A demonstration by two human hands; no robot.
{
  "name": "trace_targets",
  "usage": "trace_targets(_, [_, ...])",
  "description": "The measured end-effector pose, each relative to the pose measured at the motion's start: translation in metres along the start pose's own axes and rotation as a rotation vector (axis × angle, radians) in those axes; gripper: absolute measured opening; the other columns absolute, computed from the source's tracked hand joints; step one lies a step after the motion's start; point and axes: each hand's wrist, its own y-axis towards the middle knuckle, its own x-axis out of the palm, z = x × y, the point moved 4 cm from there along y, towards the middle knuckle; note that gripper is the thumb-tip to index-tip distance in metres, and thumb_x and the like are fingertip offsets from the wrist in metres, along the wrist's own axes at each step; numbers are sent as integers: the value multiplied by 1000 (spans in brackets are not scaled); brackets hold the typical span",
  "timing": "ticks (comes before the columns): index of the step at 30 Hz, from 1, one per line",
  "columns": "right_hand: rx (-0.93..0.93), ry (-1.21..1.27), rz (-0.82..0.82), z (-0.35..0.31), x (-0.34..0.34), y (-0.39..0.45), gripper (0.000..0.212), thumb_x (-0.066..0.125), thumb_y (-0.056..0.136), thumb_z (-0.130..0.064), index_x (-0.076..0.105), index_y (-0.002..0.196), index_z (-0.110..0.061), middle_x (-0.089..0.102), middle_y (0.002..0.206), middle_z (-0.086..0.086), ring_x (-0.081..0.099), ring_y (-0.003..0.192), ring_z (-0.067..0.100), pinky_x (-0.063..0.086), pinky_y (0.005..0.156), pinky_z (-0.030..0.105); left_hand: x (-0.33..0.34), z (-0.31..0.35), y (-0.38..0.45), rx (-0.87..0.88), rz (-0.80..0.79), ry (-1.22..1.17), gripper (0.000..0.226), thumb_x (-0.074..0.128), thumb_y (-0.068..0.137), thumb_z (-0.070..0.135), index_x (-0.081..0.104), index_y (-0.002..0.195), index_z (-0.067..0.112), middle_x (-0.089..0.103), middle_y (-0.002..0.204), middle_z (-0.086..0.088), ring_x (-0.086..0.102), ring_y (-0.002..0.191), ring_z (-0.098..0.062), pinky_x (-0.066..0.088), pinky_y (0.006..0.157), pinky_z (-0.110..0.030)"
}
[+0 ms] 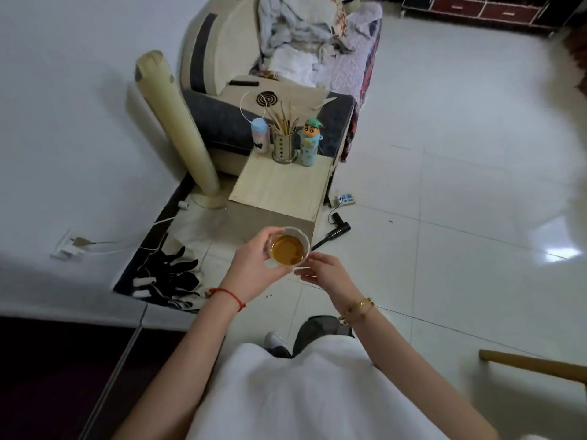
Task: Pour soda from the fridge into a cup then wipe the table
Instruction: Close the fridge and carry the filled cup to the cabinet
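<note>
A small wooden table (279, 188) stands against the end of a sofa (254, 90) piled with crumpled clothes. Along the table's far edge stand 3 things in a row: a pale blue bottle (259, 134) at the far left corner, a metal holder (283, 147) full of chopsticks in the middle, and a cartoon-figure bottle (309, 144) toward the far right corner. The near part of the tabletop is bare wood. A tall cream fan (178, 122) leans by the table's left side, dark cloth (171, 274) lies on the floor below it, and a power strip (344, 200) and a black tool (336, 231) lie on the floor to the right.

The cup (288, 247) is held in the air just short of the table's near edge, upright, holding amber soda well below the rim. The left hand (254, 268) grips the cup, fingers curled round its side. The right hand (327, 274) has its fingertips touching the cup's right side, fingers loosely extended.
</note>
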Motion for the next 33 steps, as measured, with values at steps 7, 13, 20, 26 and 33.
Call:
trace_targets(7, [56,47,102,-30,8,78,26,40,99,0,63,112,2,66,100,13,61,90,22,52,82,27,-25,-15,91,3,-69,-10,66,86,70,25,52,126,27,56,110,17,56,100,-2,45,83,-10])
trace_targets(13, [62,51,136,-59,9,146,24,44,95,2,66,93,-8,66,107,28,61,92,32,54,88,35,-33,-31,171,-1,-106,-8,66,87,69,21,54,127,21,60,117,10,57,106,-6,42,77,0])
trace_targets(20, [77,37,109,-94,2,239,24,47,95,-2,69,91,-13,70,104,18,66,103,32,54,96,39,-47,-39,268,16,-147,-19,66,85,70,20,52,128,23,58,121,12,54,111,-4,43,85,-6])
trace_targets(26, [87,35,134,-127,-2,310,24,46,99,-7,66,111,-3,68,99,9,65,90,19,54,80,23,-60,-49,347,52,-185,-38,64,83,73,20,51,129,24,56,127,11,50,121,-5,48,98,-21])
trace_targets(33, [104,-15,180,-142,4,379,27,46,100,-14,65,118,-7,68,100,4,63,85,11,52,86,30,-63,-78,420,57,-196,-54,63,82,74,20,52,128,26,55,123,19,47,116,13,46,94,-13])
